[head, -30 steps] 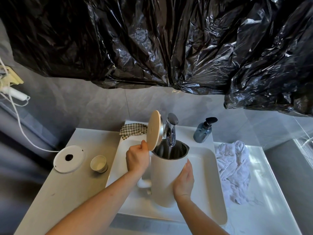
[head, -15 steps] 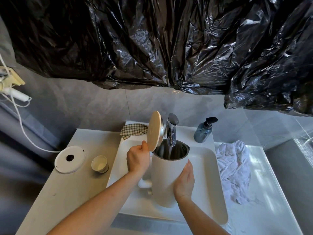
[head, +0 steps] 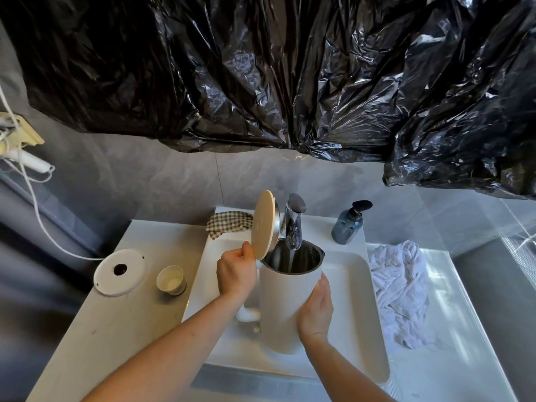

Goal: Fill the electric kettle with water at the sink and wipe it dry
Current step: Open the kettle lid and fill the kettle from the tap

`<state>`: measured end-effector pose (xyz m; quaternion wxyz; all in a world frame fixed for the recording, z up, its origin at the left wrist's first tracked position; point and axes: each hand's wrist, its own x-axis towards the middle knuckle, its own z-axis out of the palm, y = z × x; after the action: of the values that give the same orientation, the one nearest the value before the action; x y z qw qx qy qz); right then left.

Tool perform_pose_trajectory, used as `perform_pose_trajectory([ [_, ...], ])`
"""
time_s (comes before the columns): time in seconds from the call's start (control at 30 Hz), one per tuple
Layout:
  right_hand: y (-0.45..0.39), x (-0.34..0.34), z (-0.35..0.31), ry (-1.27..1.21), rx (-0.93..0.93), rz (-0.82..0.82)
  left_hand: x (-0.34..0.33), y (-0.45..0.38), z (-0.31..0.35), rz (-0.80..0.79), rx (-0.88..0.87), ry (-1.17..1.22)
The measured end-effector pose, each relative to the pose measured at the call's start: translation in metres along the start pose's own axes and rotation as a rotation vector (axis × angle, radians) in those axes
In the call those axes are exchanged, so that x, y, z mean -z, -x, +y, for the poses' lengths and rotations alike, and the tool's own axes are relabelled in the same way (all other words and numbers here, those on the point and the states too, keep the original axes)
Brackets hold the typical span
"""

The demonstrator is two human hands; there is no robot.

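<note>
A white electric kettle [head: 282, 303] stands tilted in the white sink [head: 359, 323], its round lid [head: 263, 229] swung up and open. Water runs from the chrome faucet [head: 293, 224] straight into its steel interior. My left hand [head: 236, 272] grips the top of the handle, thumb against the lid's lower edge. My right hand [head: 316, 310] lies flat against the kettle's right side, holding it steady. A crumpled white towel [head: 401, 288] rests on the counter to the right of the sink.
The kettle's round base [head: 119, 271] with its white cord sits on the left counter, beside a small cup [head: 171, 280]. A checked cloth [head: 229, 223] lies behind the sink at left, a blue soap dispenser [head: 348, 226] at right. Black plastic sheeting [head: 290, 74] hangs overhead.
Almost nothing differs: both hands stay on the kettle under the running water, and the view has shifted very slightly.
</note>
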<state>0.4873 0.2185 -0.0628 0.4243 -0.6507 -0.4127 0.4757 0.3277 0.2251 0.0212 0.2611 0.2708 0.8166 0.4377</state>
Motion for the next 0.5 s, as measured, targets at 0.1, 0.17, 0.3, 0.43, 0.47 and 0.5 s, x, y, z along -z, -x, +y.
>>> perform_pose_trajectory([
  [0.1, 0.0015, 0.0007, -0.0019, -0.005, -0.002, 0.004, 0.001, 0.0009, 0.0011, 0.001, 0.005, 0.003],
  [0.17, 0.0022, 0.0009, -0.0029, -0.013, -0.012, 0.004, 0.0013, 0.0009, 0.0007, 0.0, 0.004, 0.004],
  [0.3, 0.0024, 0.0014, -0.0021, -0.006, -0.015, -0.002, 0.0012, 0.0013, 0.0008, 0.004, -0.003, 0.001],
  [0.43, 0.003, 0.0011, -0.0026, -0.008, -0.015, -0.002, 0.0011, 0.0013, 0.0001, 0.001, -0.008, 0.006],
  [0.47, 0.0031, 0.0011, -0.0024, -0.008, -0.016, -0.001, 0.0012, 0.0014, 0.0001, 0.001, -0.01, 0.007],
  [0.5, 0.003, 0.001, -0.0022, -0.007, -0.016, -0.002, 0.0013, 0.0015, 0.0001, 0.001, -0.013, 0.007],
])
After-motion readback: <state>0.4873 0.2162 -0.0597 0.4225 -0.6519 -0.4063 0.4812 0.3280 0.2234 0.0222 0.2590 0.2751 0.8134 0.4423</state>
